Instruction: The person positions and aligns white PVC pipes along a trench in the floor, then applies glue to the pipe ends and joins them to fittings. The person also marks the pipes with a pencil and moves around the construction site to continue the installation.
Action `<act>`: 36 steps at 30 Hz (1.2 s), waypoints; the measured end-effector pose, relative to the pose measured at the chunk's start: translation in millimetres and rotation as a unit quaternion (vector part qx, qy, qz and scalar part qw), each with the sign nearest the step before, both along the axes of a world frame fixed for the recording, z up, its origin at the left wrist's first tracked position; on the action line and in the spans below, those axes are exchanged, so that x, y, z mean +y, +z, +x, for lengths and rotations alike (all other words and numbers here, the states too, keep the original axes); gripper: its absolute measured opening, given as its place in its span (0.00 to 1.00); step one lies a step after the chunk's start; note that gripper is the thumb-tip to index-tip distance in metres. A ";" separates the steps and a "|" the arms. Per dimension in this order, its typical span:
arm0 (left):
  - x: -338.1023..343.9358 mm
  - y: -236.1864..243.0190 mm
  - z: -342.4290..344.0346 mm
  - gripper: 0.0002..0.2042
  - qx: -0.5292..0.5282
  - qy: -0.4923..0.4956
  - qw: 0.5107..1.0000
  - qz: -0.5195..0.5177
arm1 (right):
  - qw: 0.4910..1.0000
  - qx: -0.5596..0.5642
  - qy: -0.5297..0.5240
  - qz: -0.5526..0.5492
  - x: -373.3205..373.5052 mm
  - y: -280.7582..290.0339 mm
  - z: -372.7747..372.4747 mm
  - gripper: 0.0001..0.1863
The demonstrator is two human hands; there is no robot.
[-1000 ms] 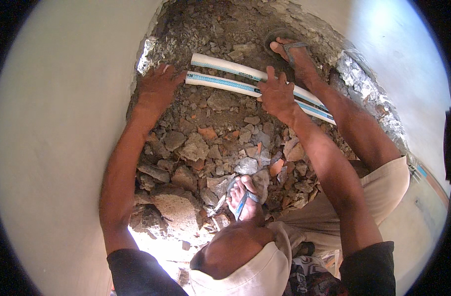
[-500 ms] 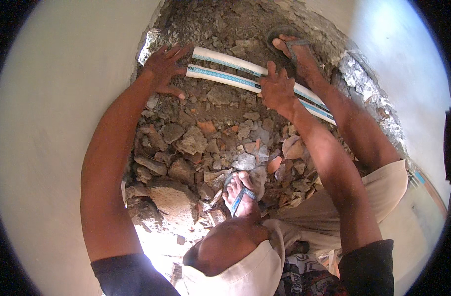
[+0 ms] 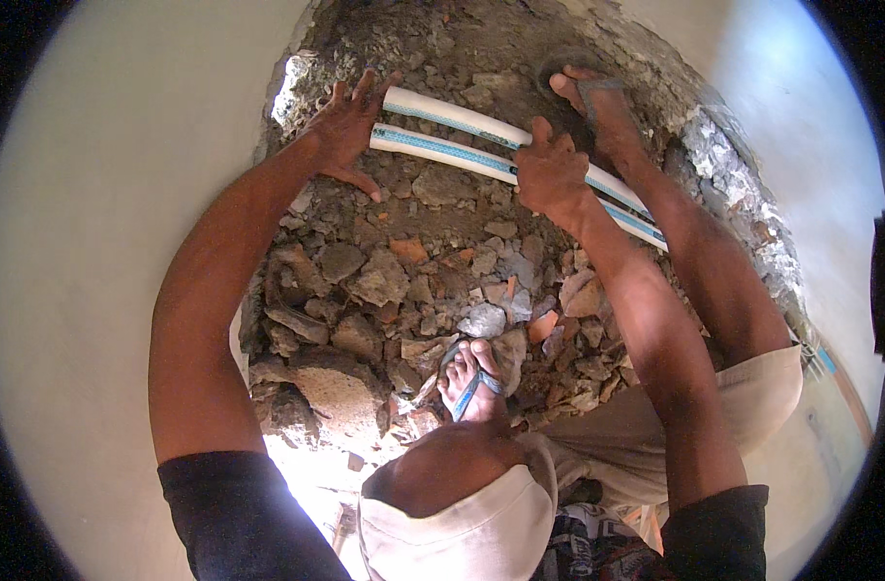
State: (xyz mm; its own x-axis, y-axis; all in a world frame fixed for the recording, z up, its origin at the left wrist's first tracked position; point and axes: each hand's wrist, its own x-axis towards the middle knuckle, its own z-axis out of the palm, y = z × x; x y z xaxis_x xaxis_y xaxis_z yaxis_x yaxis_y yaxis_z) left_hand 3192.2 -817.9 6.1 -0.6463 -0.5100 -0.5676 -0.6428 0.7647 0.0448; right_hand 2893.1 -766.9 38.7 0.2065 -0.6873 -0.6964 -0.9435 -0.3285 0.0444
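Observation:
Two white plastic pipes (image 3: 447,153) with turquoise stripes lie side by side, slanting down to the right above the rubble. My right hand (image 3: 556,172) is closed over both near their middle. At their left ends, close to the wall, my left hand (image 3: 343,134) is open with its fingers spread and its thumb pointing down. Its fingertips are beside the end of the upper pipe; whether they touch it I cannot tell. The right ends of the pipes pass behind my right forearm.
Broken stones and brick pieces (image 3: 379,278) cover the ground. A pale wall (image 3: 123,242) stands close on the left, and a broken wall edge (image 3: 733,194) on the right. My sandalled feet stand by the near rubble (image 3: 471,382) and far right (image 3: 597,102).
My left hand has shifted a little to the right, nearer the pipe ends, with its fingers still spread. My right hand keeps its grip on the pipes, which have barely moved.

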 end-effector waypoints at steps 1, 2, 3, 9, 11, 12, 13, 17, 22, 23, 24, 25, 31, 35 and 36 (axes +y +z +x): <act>0.8 -3.2 0.1 0.69 0.021 0.012 1.000 -0.008 | 1.000 0.003 0.000 0.001 -1.0 -2.5 -1.2 0.19; 2.1 -6.2 0.5 0.70 0.043 0.024 0.999 -0.016 | 1.000 0.005 0.000 0.002 -2.2 -6.6 -2.2 0.19; 2.5 -9.0 1.2 0.71 0.064 0.036 0.997 -0.024 | 1.000 0.008 0.000 0.004 -2.8 -9.4 -3.3 0.18; -8.3 0.6 -5.0 0.71 -0.059 -0.017 0.997 0.056 | 1.000 0.013 -0.023 0.007 -3.0 0.4 3.8 0.17; -6.1 -5.4 -3.3 0.66 -0.083 -0.034 0.996 0.024 | 1.000 0.011 -0.011 -0.011 -0.5 -0.1 2.0 0.16; -4.8 -7.9 -2.1 0.65 -0.095 -0.042 0.995 0.009 | 1.000 0.009 -0.005 -0.020 0.2 -0.3 1.1 0.15; -5.0 -2.7 -5.4 0.61 -0.104 -0.038 0.994 0.011 | 1.000 0.012 -0.010 -0.008 -0.6 1.5 1.8 0.16; -5.8 20.1 -8.9 0.45 -0.100 -0.020 0.995 0.023 | 1.000 0.011 -0.008 -0.009 0.4 1.5 -0.1 0.16; -5.3 50.2 3.2 0.34 -0.178 0.004 0.984 0.001 | 0.999 -0.007 0.009 -0.053 7.2 -5.7 -3.7 0.19; -7.3 55.9 4.1 0.33 -0.210 0.003 0.978 -0.005 | 0.998 -0.010 0.008 -0.055 7.5 -5.4 -2.4 0.20; -8.7 61.4 5.1 0.31 -0.242 0.002 0.970 -0.010 | 0.998 -0.012 0.007 -0.056 8.1 -5.1 -0.4 0.21; -8.8 68.0 6.3 0.28 -0.217 -0.008 0.975 -0.048 | 0.998 -0.013 0.008 -0.054 7.2 -5.2 2.0 0.21; -29.1 93.6 -26.1 0.19 -0.119 0.099 0.984 -0.091 | 0.999 -0.005 -0.027 -0.020 -0.3 10.6 0.2 0.22; -21.9 73.2 -43.5 0.22 0.072 0.198 0.974 -0.087 | 0.987 -0.075 -0.110 -0.085 7.2 -5.8 -13.6 0.23; -10.4 80.6 -53.3 0.24 0.137 0.231 0.962 -0.045 | 0.988 -0.079 -0.095 -0.091 8.1 -2.2 -16.4 0.22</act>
